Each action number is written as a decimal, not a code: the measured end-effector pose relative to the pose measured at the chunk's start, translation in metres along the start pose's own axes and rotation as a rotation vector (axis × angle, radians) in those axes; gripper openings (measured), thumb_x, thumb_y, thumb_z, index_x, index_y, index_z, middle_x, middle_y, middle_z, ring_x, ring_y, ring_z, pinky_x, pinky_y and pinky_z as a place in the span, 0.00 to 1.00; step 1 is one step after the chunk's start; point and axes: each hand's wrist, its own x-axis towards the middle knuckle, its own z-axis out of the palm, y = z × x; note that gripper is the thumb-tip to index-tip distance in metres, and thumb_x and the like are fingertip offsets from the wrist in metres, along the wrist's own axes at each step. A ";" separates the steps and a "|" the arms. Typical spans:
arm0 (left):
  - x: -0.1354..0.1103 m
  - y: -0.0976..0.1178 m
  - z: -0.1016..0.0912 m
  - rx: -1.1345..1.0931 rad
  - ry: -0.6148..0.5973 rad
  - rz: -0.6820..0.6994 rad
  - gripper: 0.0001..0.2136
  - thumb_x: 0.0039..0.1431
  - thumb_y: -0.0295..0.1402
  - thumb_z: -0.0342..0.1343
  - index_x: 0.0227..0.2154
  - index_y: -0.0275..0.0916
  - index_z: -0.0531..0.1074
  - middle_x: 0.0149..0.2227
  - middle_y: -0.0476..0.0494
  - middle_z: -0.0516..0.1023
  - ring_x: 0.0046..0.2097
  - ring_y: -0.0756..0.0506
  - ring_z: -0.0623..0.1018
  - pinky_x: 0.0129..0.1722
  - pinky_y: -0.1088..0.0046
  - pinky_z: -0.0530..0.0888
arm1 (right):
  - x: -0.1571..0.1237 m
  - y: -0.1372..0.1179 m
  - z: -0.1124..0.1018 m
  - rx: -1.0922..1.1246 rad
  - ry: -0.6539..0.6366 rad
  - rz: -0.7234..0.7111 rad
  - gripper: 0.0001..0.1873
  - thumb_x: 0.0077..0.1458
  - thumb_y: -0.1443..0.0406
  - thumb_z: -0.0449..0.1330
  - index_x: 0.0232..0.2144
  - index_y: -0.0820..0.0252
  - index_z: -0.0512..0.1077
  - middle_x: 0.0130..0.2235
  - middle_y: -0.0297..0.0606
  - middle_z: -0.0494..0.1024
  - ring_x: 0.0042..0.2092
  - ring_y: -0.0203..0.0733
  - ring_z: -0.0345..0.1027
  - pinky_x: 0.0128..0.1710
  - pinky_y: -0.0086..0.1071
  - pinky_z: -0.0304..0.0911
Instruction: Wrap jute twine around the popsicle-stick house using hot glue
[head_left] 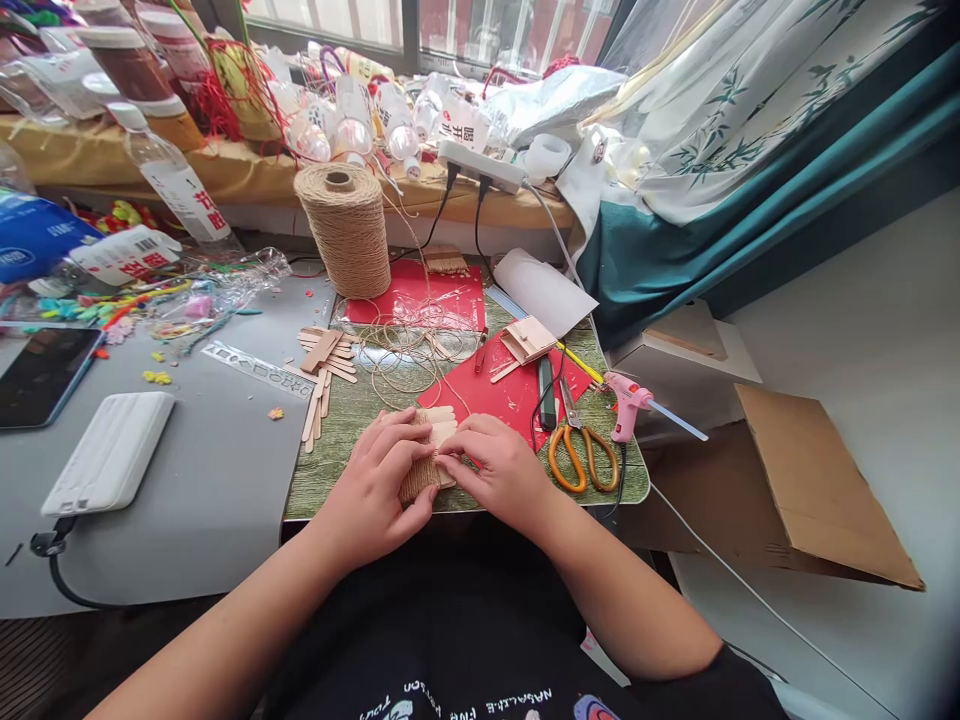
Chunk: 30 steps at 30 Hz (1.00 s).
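Observation:
A small panel of craft sticks [441,424], partly wound with jute twine [417,484], lies at the table's front edge. My left hand [381,482] is closed around its left side, fingers across the top and thumb along the near edge. My right hand [496,468] pinches the twine at the panel's right side; its fingertips partly hide the strand. Loose loops of twine lie beyond my hands, near the upright twine spool [345,235]. More craft sticks [327,358] lie in a loose pile to the left.
Scissors [576,450], a utility knife [547,393] and a pink glue gun [628,402] lie to the right. A small stick-built box [527,340] rests on red card [480,385]. A white power bank [112,450] sits left. Bottles crowd the windowsill.

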 end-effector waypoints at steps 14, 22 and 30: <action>-0.002 -0.001 0.004 0.006 0.047 -0.019 0.20 0.61 0.32 0.63 0.54 0.45 0.67 0.60 0.38 0.75 0.71 0.32 0.68 0.73 0.38 0.61 | 0.005 0.001 0.005 -0.017 0.018 0.041 0.03 0.69 0.66 0.64 0.39 0.57 0.77 0.38 0.39 0.77 0.42 0.45 0.72 0.46 0.38 0.69; -0.002 0.002 0.004 -0.007 0.045 -0.044 0.21 0.60 0.31 0.63 0.55 0.45 0.67 0.60 0.37 0.76 0.71 0.32 0.68 0.73 0.38 0.61 | 0.006 0.003 0.005 -0.009 0.029 0.033 0.05 0.68 0.66 0.64 0.36 0.57 0.76 0.36 0.37 0.76 0.40 0.43 0.70 0.43 0.36 0.67; 0.001 -0.008 -0.002 -0.022 -0.020 -0.001 0.22 0.60 0.31 0.63 0.56 0.44 0.67 0.61 0.37 0.76 0.72 0.33 0.67 0.74 0.41 0.61 | 0.009 0.010 -0.004 0.004 -0.039 -0.017 0.05 0.68 0.64 0.64 0.38 0.56 0.79 0.35 0.37 0.76 0.38 0.42 0.71 0.40 0.35 0.68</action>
